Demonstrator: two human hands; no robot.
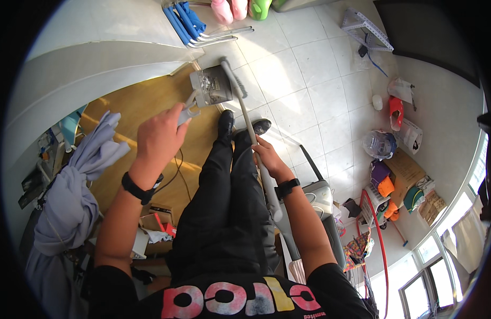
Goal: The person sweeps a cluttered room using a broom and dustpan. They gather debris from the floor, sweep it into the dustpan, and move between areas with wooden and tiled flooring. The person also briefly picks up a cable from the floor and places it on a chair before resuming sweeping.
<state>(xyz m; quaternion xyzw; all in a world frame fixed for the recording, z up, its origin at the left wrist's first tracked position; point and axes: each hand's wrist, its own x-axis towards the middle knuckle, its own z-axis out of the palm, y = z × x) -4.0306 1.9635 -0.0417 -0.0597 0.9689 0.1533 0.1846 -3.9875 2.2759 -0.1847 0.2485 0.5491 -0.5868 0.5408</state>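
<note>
My left hand (160, 137) grips the upper end of a grey dustpan's handle. The dustpan (195, 85) rests at the doorway edge between the wooden floor and the tiles, with debris (213, 85) inside it. My right hand (269, 157) is closed around the long grey handle of a broom (245, 113), whose top end reaches back beside my right thigh. The grey-bristled broom head (234, 77) lies along the dustpan's open right side; whether the two touch, I cannot tell.
White tiles (301, 63) lie ahead and right, a wooden floor (150, 95) left. Folded blue chairs (181, 24) and plastic bottles (229, 10) stand ahead. Along the right wall are a water jug (379, 144) and a cardboard box (403, 171). A knotted grey curtain (78, 187) hangs left.
</note>
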